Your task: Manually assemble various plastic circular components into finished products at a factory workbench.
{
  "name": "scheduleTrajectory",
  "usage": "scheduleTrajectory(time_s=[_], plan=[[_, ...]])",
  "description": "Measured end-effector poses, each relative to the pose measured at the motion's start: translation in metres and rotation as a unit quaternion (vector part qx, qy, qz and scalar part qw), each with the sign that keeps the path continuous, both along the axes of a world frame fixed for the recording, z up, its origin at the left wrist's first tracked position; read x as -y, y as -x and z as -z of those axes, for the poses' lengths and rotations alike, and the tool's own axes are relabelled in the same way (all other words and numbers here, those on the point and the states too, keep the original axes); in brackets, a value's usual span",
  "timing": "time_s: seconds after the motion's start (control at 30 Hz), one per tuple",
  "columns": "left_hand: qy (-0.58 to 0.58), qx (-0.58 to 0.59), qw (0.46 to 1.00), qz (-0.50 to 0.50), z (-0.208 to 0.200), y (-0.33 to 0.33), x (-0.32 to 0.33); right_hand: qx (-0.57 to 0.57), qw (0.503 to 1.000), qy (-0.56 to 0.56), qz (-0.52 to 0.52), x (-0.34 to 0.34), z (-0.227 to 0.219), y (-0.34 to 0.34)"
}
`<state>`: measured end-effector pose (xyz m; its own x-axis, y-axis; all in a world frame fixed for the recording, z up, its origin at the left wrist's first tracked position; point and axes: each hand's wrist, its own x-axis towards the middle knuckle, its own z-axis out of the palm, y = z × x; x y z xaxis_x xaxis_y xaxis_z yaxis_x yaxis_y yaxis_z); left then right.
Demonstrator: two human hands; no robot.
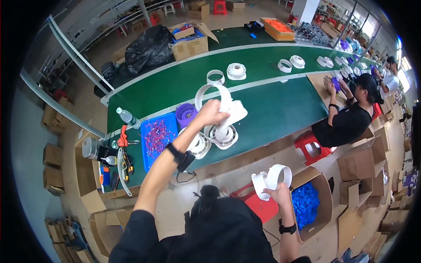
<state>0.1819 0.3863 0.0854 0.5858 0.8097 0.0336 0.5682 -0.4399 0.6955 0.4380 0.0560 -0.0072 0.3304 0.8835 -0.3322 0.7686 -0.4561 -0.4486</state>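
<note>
My left hand (211, 114) is stretched over the green bench, its fingers closed on a white plastic ring housing (225, 94) with a flared white piece (238, 112) at its side. Just below it on the bench sit two round white housings (199, 147), one partly covered by the hand and what it holds. Beside the wrist stands a purple round housing (186, 115). Lower right, off the bench edge, my right hand (277, 193) grips another white ring housing (280, 173), with a smaller round white part (259, 186) next to it.
A blue tray (147, 164) of thin red wires lies left, near an orange glue gun (123, 136) and a bottle (127, 117). White housings (237, 71) line the far belt. A carton (322, 210) of blue parts stands right; a co-worker (346, 120) sits beyond.
</note>
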Motion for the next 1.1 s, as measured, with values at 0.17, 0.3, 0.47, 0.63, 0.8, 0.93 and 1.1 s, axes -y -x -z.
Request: scheduleTrajectory(time_s=[0.17,0.3,0.47,0.63,0.8,0.93,1.1], plan=[[-0.03,-0.051,0.997,-0.051,0.027,-0.011,-0.143,-0.121,0.989,-0.04,0.076,-0.043,-0.011,0.01],[-0.044,-0.113,0.979,-0.162,0.059,0.037,-0.245,-0.175,0.978,-0.023,0.115,-0.069,-0.016,0.03],[-0.061,-0.213,0.945,-0.24,0.12,0.102,-0.31,-0.135,0.973,0.052,0.178,-0.087,-0.013,0.049],[-0.049,-0.282,0.906,-0.311,0.201,0.175,-0.328,-0.17,0.964,0.096,0.179,-0.111,-0.011,0.056],[0.005,-0.245,0.916,-0.319,0.217,0.22,-0.305,-0.173,0.96,0.058,0.214,-0.138,-0.014,0.061],[0.002,-0.154,0.932,-0.328,0.173,0.241,-0.29,-0.162,0.963,0.063,0.204,-0.168,-0.011,0.067],[-0.066,0.025,0.914,-0.399,0.181,0.306,-0.297,-0.154,0.967,0.068,0.19,-0.176,-0.005,0.068]])
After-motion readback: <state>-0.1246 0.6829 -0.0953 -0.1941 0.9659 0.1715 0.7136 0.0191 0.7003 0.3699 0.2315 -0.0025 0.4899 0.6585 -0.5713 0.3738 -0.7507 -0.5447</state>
